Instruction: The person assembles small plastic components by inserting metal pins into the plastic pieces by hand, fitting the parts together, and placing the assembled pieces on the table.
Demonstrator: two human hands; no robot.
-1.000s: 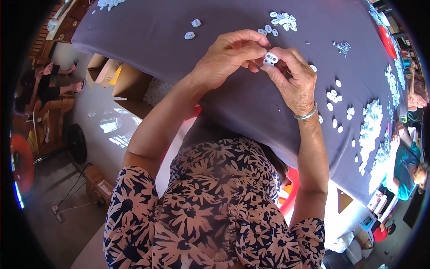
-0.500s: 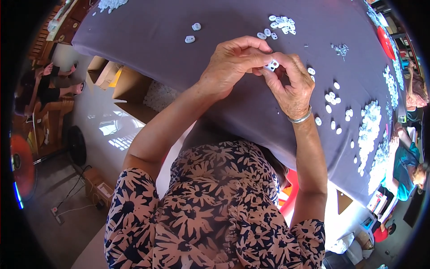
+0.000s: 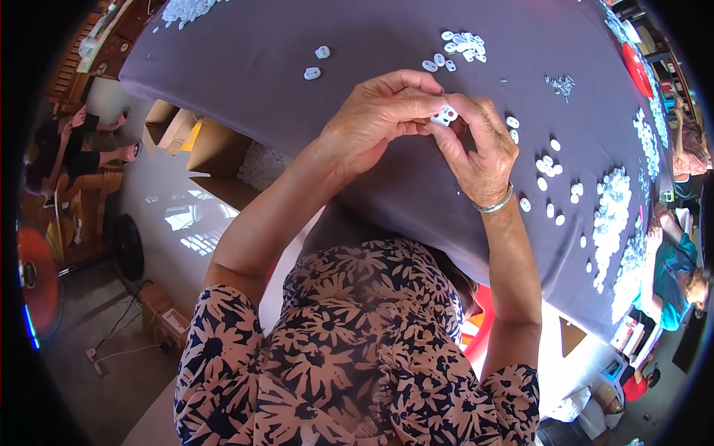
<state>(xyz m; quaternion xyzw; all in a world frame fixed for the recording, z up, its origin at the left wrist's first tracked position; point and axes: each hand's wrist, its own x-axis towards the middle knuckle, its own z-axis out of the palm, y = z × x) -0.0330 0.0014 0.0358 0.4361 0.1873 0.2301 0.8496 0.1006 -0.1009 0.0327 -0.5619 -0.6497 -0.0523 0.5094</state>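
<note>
Both hands meet above the dark cloth, closed on one small white plastic piece [image 3: 445, 115] with round holes. My left hand [image 3: 364, 123] pinches it from the left, thumb tip against its edge and index finger curled above. From the right, my right hand [image 3: 482, 149], with a silver bangle at the wrist, grips it between thumb and fingers. The fingertips cover part of the piece. Beyond the hands sits a small cluster of white oval pieces [image 3: 467, 46]. Several more loose oval pieces [image 3: 549, 166] are scattered to the right of my right hand.
A dark cloth [image 3: 245, 74] covers the table. Tiny metal pins [image 3: 560, 85] lie at the far right, near a red dish [image 3: 637, 70]. A large white heap [image 3: 613, 215] spreads along the right side. Below the left table edge stands an open cardboard box [image 3: 223, 160] with white pieces.
The held piece now shows more of its face between the fingertips. My left index finger has come down nearer the thumb. The whole view has shifted slightly.
</note>
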